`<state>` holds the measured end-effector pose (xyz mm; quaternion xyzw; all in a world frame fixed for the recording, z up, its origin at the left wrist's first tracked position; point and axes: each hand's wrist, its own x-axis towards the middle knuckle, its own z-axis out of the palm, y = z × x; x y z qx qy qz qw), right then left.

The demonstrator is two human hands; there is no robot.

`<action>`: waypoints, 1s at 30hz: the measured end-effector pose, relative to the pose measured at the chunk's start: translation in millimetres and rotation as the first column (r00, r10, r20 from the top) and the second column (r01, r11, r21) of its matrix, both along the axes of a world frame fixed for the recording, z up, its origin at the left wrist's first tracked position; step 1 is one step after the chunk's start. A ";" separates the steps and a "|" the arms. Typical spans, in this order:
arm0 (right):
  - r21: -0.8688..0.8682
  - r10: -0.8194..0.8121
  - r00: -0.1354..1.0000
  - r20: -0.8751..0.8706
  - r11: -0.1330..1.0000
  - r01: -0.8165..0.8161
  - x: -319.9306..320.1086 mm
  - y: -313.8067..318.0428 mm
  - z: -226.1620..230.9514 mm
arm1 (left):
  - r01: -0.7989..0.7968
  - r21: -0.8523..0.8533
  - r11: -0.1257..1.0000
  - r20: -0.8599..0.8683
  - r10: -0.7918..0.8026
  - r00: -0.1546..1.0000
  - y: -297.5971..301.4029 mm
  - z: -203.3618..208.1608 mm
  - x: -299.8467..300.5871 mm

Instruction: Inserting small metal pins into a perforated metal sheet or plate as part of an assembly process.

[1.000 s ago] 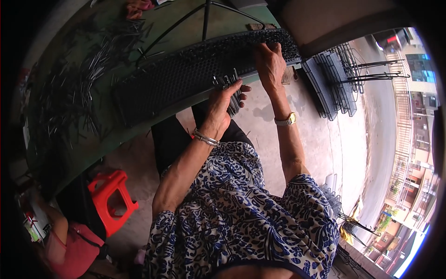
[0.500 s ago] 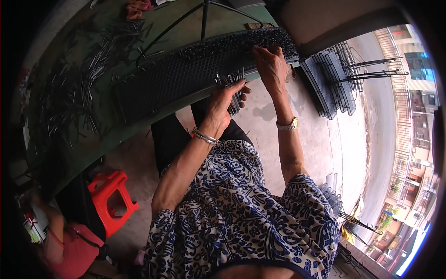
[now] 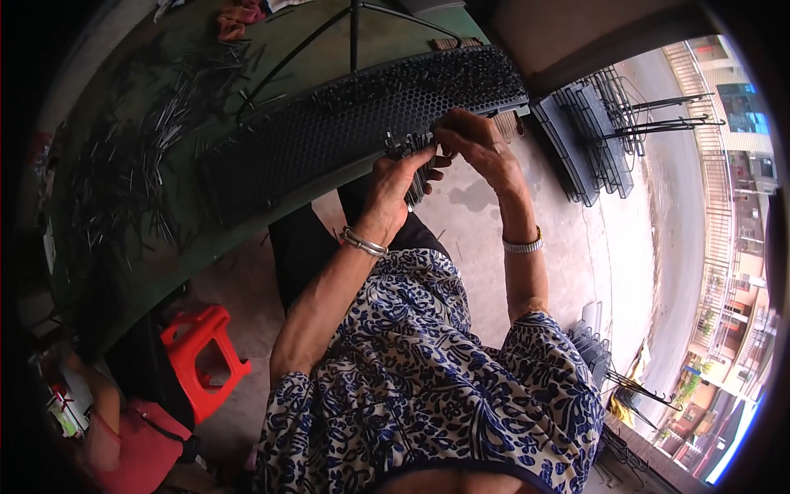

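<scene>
My left hand (image 3: 392, 185) is closed around a bundle of thin dark metal pins (image 3: 414, 152), their ends sticking out above the thumb. Right beside that bundle, my right hand (image 3: 477, 142) has its thumb and fingers pinched together at the pins' upper ends; whatever lies in the pinch is too small to make out. Beyond both hands lies a long black perforated panel (image 3: 288, 152), full of small holes. Many small dark pieces (image 3: 428, 78) stand in its far and right-hand part, while the near left part shows bare holes.
Loose dark pins (image 3: 156, 140) are heaped on the green table (image 3: 185, 267) at left. A black metal frame (image 3: 355, 41) rises behind the panel. Stacked black racks (image 3: 576, 140) stand on the floor at right. A red stool (image 3: 210, 358) and a person in pink (image 3: 148, 445) are lower left.
My right hand has come back from the panel's far right part toward me, down to the bundle in my left hand. The left hand stays nearly in place.
</scene>
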<state>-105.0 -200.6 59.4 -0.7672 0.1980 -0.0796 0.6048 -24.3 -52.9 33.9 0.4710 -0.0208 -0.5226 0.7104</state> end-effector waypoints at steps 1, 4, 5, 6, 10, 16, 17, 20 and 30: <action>0.001 -0.003 1.000 -0.002 1.000 0.003 -1.6 -1.5 -1.2 | 0.003 0.001 1.000 -0.002 -0.003 1.000 -1.0 -1.2 0.0; -0.015 0.007 1.000 0.003 1.000 -0.007 -1.6 0.7 -0.3 | -0.007 0.036 0.999 0.034 0.006 0.999 -0.1 -5.6 1.2; -0.022 -0.004 1.000 0.017 1.000 0.004 -1.3 1.7 -0.2 | 0.002 0.036 0.999 0.027 -0.003 1.000 -0.4 -5.6 1.9; -0.030 -0.014 0.999 0.031 0.999 0.015 -1.1 2.1 -0.3 | 0.011 0.036 0.999 0.021 -0.012 1.000 -0.8 -5.5 2.5; -0.086 -0.011 0.999 0.030 0.996 0.014 -3.7 -0.4 -0.7 | 0.003 0.040 0.999 0.009 -0.003 1.000 -2.2 -5.4 3.0; -0.159 0.021 0.999 -0.049 0.987 -0.029 -1.9 4.5 4.2 | 0.000 0.052 0.999 0.055 -0.003 0.998 -1.4 -4.1 5.3; -0.128 0.024 0.999 -0.035 0.991 -0.028 -3.2 3.5 2.4 | 0.009 0.052 0.999 0.061 -0.012 0.998 -2.3 -4.7 4.8; -0.119 0.019 1.000 -0.023 0.993 -0.022 -5.5 4.5 4.5 | 0.016 0.040 0.999 0.073 -0.018 0.997 -3.0 -5.5 3.5; -0.213 -0.392 0.901 0.185 0.879 0.426 -3.0 -4.1 3.3 | -0.088 -0.033 0.996 -0.220 0.079 0.972 -8.8 -26.2 6.2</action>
